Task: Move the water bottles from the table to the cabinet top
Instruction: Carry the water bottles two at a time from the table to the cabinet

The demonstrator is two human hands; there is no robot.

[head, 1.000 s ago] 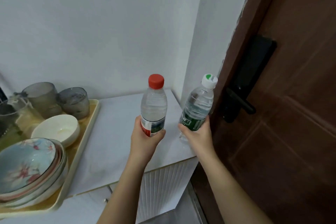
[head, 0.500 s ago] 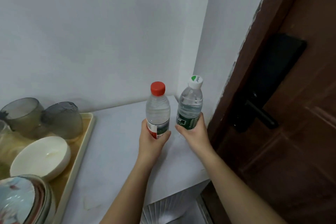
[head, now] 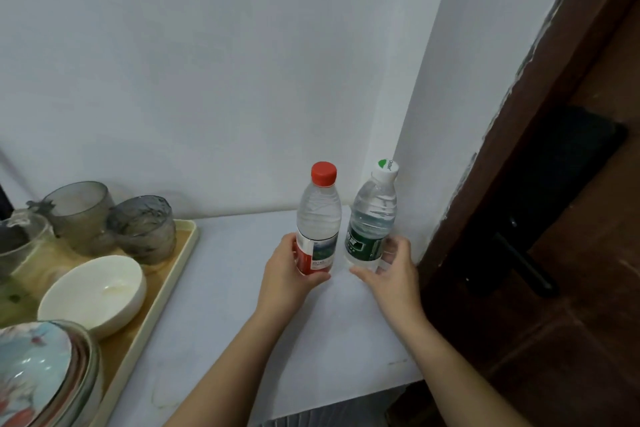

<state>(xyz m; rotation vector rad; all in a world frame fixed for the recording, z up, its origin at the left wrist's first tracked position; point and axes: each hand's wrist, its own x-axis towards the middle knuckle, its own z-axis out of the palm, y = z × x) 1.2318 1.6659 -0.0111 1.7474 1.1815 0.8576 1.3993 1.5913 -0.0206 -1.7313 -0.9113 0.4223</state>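
Two clear water bottles stand close together at the back right corner of the white cabinet top [head: 235, 315]. The red-capped bottle [head: 318, 211] has a red and white label, and my left hand [head: 285, 276] is wrapped around its lower half. Just to its right, leaning slightly, is the white-capped bottle [head: 374, 215] with a dark green label. My right hand [head: 393, 279] cups its base, thumb in front and fingers behind. Both bottle bases sit at or just above the surface; contact is not clear.
A cream tray [head: 173, 274] on the left carries a white bowl [head: 93, 291], smoky glass cups [head: 142, 229] and stacked patterned plates [head: 38, 374]. White walls close the corner behind. A dark brown door [head: 571, 322] with a black handle [head: 523, 267] stands right beside the bottles.
Both hands have carried the bottles farther back and lower, toward the corner of the cabinet top. The bottles are now closer to the wall.
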